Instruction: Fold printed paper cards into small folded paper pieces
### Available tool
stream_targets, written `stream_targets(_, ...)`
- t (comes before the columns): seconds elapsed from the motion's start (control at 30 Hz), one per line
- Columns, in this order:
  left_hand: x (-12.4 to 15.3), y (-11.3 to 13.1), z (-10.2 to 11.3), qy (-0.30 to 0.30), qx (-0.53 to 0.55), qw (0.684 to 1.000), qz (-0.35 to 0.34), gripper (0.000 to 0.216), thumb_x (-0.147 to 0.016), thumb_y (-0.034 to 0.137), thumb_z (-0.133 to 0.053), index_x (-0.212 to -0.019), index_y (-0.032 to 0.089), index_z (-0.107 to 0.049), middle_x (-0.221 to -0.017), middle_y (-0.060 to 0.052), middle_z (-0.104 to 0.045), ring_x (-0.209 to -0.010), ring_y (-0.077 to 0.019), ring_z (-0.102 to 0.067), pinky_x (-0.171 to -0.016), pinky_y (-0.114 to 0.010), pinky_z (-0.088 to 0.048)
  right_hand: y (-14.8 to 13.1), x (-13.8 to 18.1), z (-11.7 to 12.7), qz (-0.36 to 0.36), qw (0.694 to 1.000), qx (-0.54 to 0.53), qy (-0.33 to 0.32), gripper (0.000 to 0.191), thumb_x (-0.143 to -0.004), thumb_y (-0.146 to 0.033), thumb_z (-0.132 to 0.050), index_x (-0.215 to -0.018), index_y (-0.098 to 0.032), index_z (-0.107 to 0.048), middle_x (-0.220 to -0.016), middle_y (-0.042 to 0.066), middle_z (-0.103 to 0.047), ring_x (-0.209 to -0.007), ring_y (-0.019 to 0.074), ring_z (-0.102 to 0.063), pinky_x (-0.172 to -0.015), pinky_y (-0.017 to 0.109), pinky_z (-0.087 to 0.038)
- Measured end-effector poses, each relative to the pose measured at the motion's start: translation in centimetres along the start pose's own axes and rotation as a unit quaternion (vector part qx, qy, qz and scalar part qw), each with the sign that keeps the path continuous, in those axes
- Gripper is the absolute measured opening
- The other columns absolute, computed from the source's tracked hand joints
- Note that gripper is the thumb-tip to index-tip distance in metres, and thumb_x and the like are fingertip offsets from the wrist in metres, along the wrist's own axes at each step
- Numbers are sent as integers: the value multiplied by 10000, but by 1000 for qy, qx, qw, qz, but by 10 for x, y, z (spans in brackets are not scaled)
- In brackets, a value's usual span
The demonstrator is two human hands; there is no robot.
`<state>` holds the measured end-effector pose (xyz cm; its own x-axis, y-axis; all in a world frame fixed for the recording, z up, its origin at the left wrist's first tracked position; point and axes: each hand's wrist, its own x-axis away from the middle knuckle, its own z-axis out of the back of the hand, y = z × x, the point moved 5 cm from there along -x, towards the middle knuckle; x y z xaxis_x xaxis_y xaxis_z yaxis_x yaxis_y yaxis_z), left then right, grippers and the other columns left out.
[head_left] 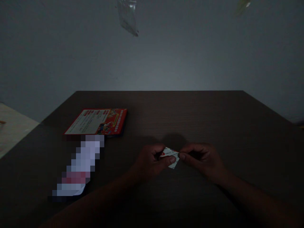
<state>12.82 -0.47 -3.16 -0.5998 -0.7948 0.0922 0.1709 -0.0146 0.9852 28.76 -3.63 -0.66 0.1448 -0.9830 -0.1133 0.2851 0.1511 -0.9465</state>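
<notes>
Packet (169, 152), white with red mark

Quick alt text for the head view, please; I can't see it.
The left hand grips a small printed white piece over a dark tabletop, and the right hand pinches its edge. Farther left lie a red-and-white printed item and a pixelated strip.

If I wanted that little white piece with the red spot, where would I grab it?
I'd pinch the white piece by its lower corner, coming from the near side, thumb on top. It looks flat, and that corner pokes out bare, while the left hand grips its left side and the right hand its right corner.
</notes>
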Motion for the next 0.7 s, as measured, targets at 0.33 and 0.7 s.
stream_targets(0.33,3,6,1,17,-28,999,8,298,-771,399,-620,-716,110,-664,-535,33,-515,-493,-70,-426,-462,-183,-290,4,-1,-5,-20,1000,-14,-18,183,-790,-332,-631,-726,-168,-679,-621,11,-640,-554,113,-546,-519,224,-418)
stream_targets(0.7,3,3,-3,-17,38,999,24,287,-773,383,-635,-768,99,-676,-656,-39,-667,-592,-126,-587,-530,-203,-412,-7,3,-7,44,995,66,-66,285,-861,-308,-526,-655,-139,-625,-527,-21,-490,-483,81,-403,-456,211,-303)
